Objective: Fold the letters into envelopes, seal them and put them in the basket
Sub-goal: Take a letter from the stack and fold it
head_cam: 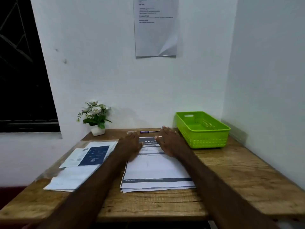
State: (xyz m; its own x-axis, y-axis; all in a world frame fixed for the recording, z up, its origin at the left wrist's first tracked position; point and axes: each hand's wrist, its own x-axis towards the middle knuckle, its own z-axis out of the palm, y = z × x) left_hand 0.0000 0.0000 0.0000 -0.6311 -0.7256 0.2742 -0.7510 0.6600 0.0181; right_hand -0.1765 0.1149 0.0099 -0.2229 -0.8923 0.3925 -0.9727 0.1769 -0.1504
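Note:
A stack of printed letters [155,169] lies in the middle of the wooden table [239,179], its header reading "Organize". My left hand [130,144] rests flat, palm down, on the stack's far left part. My right hand [170,141] lies flat on the far right part, fingers spread. Neither hand holds anything. To the left sits a pile of white envelopes [74,176] with a dark blue printed sheet [94,156] on top. The green plastic basket [201,129] stands at the back right with nothing visible in it.
A small pot of white artificial flowers [95,118] stands at the back left. A purple pen [149,131] and a small round thing [130,132] lie by the wall behind my hands. A printed sheet [156,27] hangs on the wall. The right wall is close to the basket.

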